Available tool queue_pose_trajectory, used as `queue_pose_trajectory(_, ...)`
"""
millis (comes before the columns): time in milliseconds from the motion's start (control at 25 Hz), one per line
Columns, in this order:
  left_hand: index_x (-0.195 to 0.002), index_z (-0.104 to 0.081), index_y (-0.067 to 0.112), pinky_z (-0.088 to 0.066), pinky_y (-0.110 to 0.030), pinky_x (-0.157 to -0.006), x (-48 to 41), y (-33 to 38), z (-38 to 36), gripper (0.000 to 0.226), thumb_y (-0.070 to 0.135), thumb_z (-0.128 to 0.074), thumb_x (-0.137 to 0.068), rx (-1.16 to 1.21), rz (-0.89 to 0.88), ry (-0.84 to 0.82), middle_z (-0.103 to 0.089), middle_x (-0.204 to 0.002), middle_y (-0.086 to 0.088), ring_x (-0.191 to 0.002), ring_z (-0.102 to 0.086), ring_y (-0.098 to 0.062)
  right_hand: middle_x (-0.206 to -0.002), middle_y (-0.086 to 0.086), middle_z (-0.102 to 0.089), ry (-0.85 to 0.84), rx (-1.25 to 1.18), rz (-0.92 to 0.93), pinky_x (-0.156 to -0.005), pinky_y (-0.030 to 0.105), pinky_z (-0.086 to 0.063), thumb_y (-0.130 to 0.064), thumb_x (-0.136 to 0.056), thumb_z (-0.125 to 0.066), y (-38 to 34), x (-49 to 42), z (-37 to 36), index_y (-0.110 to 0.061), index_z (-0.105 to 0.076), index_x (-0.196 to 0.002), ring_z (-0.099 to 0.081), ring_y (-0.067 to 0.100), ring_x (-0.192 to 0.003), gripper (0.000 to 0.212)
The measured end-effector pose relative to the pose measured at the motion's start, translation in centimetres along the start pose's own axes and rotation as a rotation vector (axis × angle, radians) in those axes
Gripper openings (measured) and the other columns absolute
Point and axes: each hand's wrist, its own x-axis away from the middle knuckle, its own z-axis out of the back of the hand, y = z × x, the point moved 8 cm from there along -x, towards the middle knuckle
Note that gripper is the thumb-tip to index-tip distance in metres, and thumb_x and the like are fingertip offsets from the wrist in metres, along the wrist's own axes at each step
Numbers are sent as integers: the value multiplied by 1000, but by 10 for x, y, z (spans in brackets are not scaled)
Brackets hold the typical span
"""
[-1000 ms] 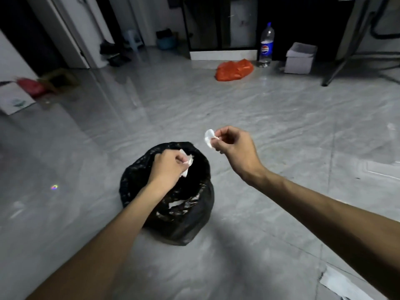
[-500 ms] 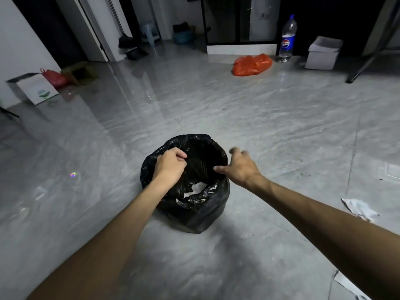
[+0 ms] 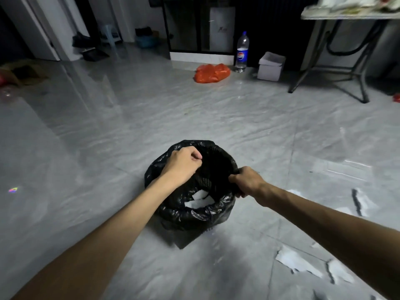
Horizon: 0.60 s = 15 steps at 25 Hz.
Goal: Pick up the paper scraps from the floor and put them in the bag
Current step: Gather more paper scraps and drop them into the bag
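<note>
A black plastic bag (image 3: 190, 215) lines a small bin in the middle of the grey floor. White paper scraps (image 3: 200, 200) lie inside it. My left hand (image 3: 184, 165) is closed on the bag's far left rim. My right hand (image 3: 247, 180) is closed on the right rim. More white paper scraps lie on the floor at the lower right (image 3: 296, 260) and further right (image 3: 363, 202), apart from both hands.
An orange bag (image 3: 212, 72), a soda bottle (image 3: 241, 53) and a white box (image 3: 270, 67) stand by the far wall. A folding table's legs (image 3: 355, 74) are at the back right. Boxes and clutter lie at the far left.
Both hands dropped their paper scraps into the bag. My right hand then went from open beside the rim to gripping it. The view shifted, showing more scraps at the right.
</note>
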Motion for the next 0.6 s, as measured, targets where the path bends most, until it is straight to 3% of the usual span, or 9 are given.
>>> queue_pose_trajectory(200, -82, -64, 29, -51, -29, -80, 15, 102, -68, 8, 21, -63, -84, 5, -221, -134, -72, -90, 2, -79, -66, -19, -80, 12, -65, -104, -250, -49, -48, 22, -49, -20, -95, -52, 53, 40, 42, -7, -61, -99, -60, 20, -53, 17)
queue_pose_trajectory(320, -87, -66, 26, -53, -30, -81, 31, 153, -108, 6, 22, -62, -83, 15, -322, -202, -71, -94, 3, -83, -66, -18, -89, 10, -67, -49, -214, -89, -52, 23, -48, -21, -95, -52, 95, 64, 80, -7, -61, -106, -63, 19, -58, 21)
queue_pose_trajectory(480, -93, -67, 21, -49, -25, -72, 69, 194, -179, 13, 22, -65, -80, 27, -418, -400, -72, -94, 1, -84, -67, -18, -100, 13, -74, 22, 126, -110, -52, 20, -48, -21, -84, -69, 183, 116, 112, -10, -67, -108, -67, 19, -65, 27)
queue_pose_trajectory(600, -99, -68, 20, -48, -25, -71, 100, 187, -241, 22, 22, -69, -77, -60, -444, -612, -72, -96, -1, -86, -66, -18, -122, 4, -65, -122, 589, -82, -84, 27, -51, -36, -77, -74, 249, 154, 70, -27, -60, -123, -64, 22, -105, 48)
